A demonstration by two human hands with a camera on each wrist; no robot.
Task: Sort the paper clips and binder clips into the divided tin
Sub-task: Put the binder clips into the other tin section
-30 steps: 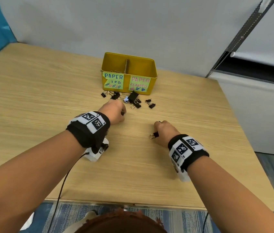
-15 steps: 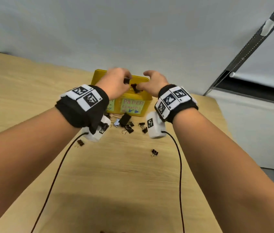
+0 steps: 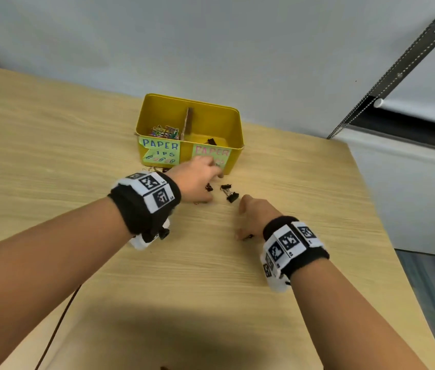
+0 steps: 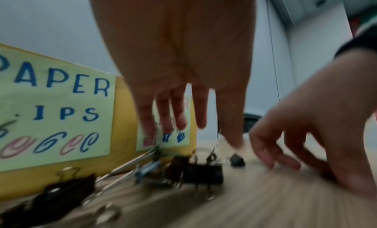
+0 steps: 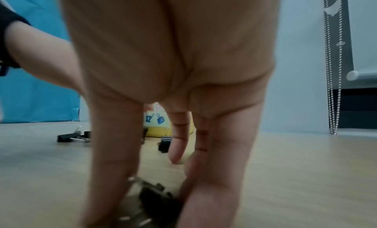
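Observation:
The yellow divided tin [image 3: 233,121] stands at the table's far side. Its left half holds coloured paper clips [image 3: 164,130]; a black binder clip [image 3: 211,141] lies in the right half. Loose black binder clips [image 3: 229,193] lie just in front of the tin. My left hand [image 3: 205,180] hovers over them with straight, spread fingers [image 4: 200,112], holding nothing. Nearer to me, my right hand [image 3: 251,220] is down on the table. Its thumb [image 5: 114,159] and fingers pinch a small black binder clip [image 5: 157,197] that still lies on the wood.
Green labels [image 3: 161,153] on the tin's front mark the halves. More binder clips [image 4: 61,192] and a large metal paper clip [image 4: 130,163] lie against the tin's front left. The table's right edge [image 3: 387,236] is close to my right arm. A cable [image 3: 59,319] trails from my left wrist.
Half a second ago both hands held clips above the tin. Both have since come down to the table; the left is empty, the right is on a fresh clip.

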